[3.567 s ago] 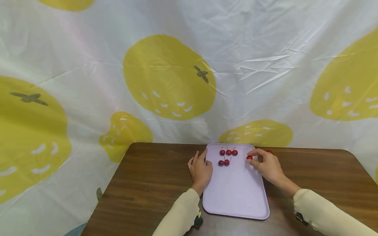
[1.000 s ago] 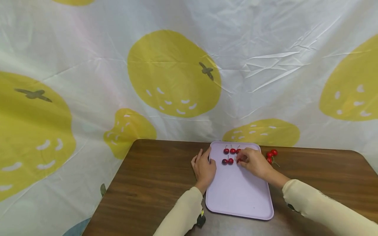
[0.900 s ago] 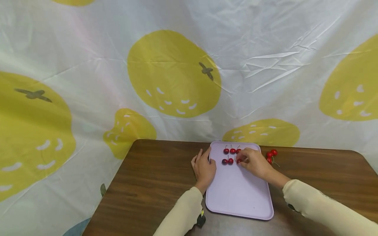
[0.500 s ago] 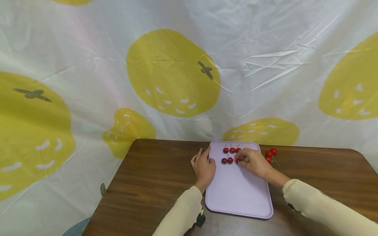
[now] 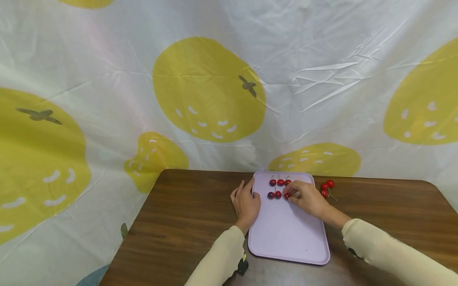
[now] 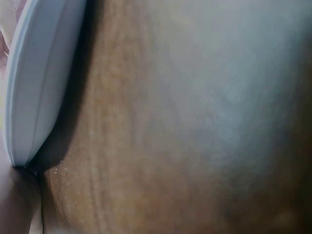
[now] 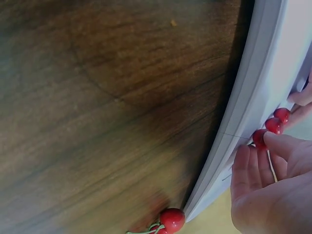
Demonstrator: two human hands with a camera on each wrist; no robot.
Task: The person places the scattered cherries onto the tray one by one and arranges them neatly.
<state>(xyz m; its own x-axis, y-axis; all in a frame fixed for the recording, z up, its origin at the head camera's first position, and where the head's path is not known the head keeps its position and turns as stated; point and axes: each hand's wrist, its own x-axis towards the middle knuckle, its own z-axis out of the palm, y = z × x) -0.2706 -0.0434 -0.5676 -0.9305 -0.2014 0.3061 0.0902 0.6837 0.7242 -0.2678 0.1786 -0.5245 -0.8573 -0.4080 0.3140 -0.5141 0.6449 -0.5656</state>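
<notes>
On the left rim of a pale lilac tray (image 5: 290,238) rests my left hand (image 5: 247,204), its thumb over the rim and its fingers spread along the outside. My right hand (image 5: 309,198) pinches a red cherry (image 5: 286,196) between thumb and fingertips, low over the tray. That cherry (image 7: 259,139) sits just beside two others in the right wrist view, which form the second row (image 5: 278,194). Behind them is a row of three cherries (image 5: 280,182) with stems pointing away; my right fingers partly cover the last one. The left wrist view shows mostly the tray's side (image 6: 44,73).
Several loose cherries (image 5: 324,186) with green stems lie on the brown wooden table (image 5: 193,214), just right of the tray's far corner. A white curtain (image 5: 315,107) with yellow fruit prints hangs behind the table's far edge.
My right hand has carried the cherry left from the tray's right side to the end of the second row. Over the last second it barely moves there. My left hand stays on the rim.
</notes>
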